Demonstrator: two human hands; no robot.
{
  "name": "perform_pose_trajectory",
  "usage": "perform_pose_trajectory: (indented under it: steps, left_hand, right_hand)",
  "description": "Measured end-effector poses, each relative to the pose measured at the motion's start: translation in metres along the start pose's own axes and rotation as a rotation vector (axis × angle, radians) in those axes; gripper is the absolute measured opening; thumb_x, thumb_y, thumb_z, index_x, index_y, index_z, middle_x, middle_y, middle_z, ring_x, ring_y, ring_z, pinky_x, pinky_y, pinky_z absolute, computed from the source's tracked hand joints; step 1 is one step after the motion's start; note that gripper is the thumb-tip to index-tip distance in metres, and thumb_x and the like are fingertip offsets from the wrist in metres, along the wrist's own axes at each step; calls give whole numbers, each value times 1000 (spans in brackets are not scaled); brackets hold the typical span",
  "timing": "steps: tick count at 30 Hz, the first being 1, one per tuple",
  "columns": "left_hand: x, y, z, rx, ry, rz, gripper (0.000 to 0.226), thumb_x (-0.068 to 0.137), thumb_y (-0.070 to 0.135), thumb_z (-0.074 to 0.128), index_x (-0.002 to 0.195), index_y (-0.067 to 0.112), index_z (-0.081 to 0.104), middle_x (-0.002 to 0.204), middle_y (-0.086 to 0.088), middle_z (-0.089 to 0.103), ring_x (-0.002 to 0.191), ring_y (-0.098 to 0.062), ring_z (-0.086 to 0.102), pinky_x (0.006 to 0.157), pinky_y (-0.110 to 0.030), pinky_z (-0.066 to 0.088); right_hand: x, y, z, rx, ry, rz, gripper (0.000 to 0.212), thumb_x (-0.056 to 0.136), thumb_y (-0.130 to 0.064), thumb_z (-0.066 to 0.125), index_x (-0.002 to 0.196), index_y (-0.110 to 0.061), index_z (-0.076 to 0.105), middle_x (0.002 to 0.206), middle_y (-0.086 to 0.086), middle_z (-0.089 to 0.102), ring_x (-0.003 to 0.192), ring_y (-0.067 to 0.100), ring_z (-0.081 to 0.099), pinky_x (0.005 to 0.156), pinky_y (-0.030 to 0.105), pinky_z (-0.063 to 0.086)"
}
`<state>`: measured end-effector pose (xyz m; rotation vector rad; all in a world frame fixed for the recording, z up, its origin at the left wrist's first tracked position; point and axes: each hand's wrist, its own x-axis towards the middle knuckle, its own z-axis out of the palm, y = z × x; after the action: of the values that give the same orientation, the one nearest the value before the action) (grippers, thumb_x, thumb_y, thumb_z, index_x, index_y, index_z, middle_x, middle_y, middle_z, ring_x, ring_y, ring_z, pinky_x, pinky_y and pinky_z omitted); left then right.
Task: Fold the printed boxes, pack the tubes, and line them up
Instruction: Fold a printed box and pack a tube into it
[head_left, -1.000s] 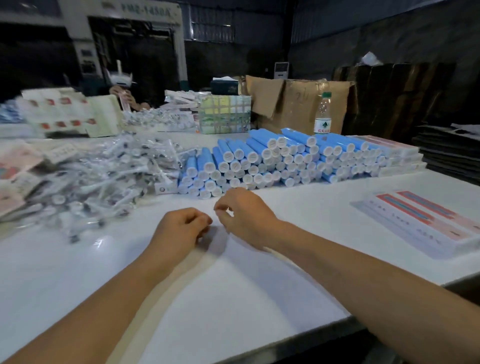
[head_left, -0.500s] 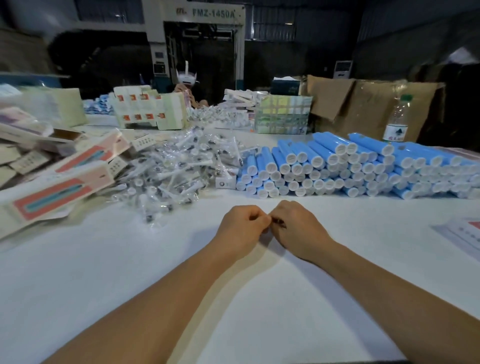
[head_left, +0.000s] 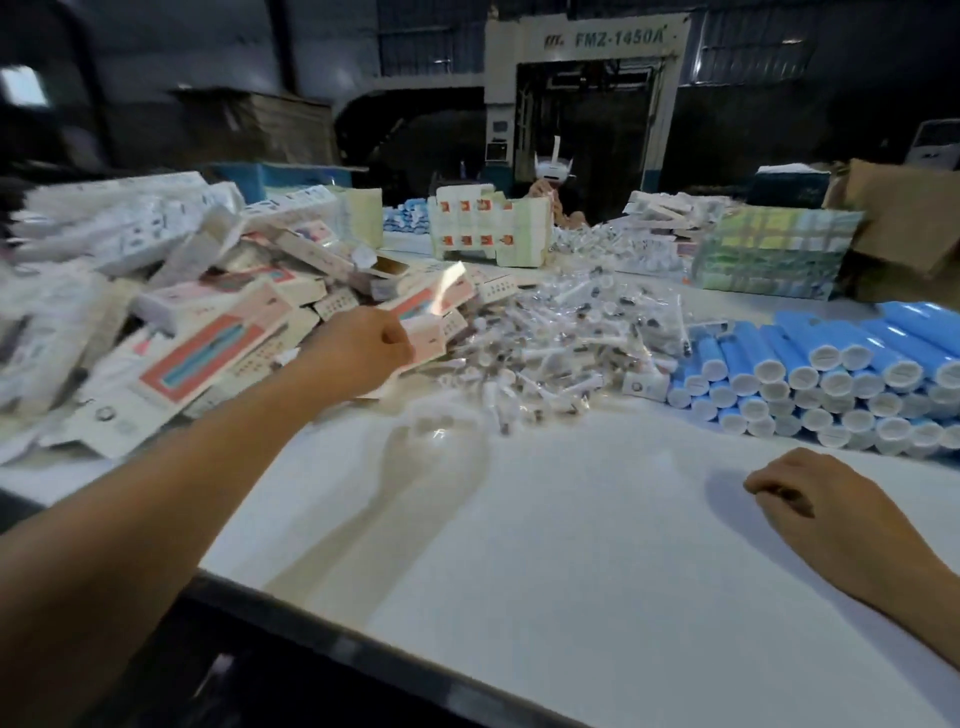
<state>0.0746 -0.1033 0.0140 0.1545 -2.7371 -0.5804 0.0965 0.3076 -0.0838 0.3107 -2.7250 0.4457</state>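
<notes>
**Box pickup: watch the pile**

Head view: your left hand pinches a flat printed box at the box pile's right edge; your right hand, loosely curled and holding nothing, rests on the tabletop. Blue tubes lie right of the pile. A careless pull may drag neighbouring boxes down.

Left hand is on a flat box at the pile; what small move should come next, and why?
Probably lift the flat box clear of the pile and bring it toward the right hand. The left hand already grips its edge, the right hand rests idle on the table, and folding needs both.
</notes>
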Motion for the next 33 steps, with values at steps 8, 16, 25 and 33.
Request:
perform_pose_trajectory:
  steps: [8, 16, 25, 33]
  left_hand:
    - [11, -93, 29, 669, 33, 33, 85, 76, 74, 50, 137, 18, 32, 135, -6, 46, 121, -27, 43, 99, -46, 33]
    - [5, -81, 25, 358, 181, 2, 73, 81, 45, 68, 139, 19, 32, 129, -4, 48, 116, -25, 44, 92, -45, 39]
    - [-36, 81, 73, 34, 372, 828, 64, 65, 11, 81, 117, 20, 44, 113, -12, 57, 106, -31, 49, 93, -46, 35]
    - [-68, 177, 144, -179, 194, 1162, 60, 73, 5, 75, 114, 18, 33, 118, -19, 57, 115, -35, 52, 99, -67, 30]
  right_hand:
    - [6, 36, 25, 93, -161, 47, 18, 81, -34, 71, 75, -49, 62, 80, -24, 60, 83, -9, 53, 78, 15, 41]
    - [6, 9, 20, 56, -32, 12, 27, 81, -5, 70, 75, -31, 66, 79, -11, 59, 75, 19, 59, 68, 42, 47]
    - [3, -26, -10, 109, -10, -9, 7, 87, -2, 62, 85, -2, 68, 86, 9, 64, 82, 24, 57, 70, 23, 42]
    - [1, -24, -37, 1092, -149, 397, 35, 100, -31, 41, 79, -22, 68, 64, -10, 69, 56, -1, 61, 51, 9, 46]
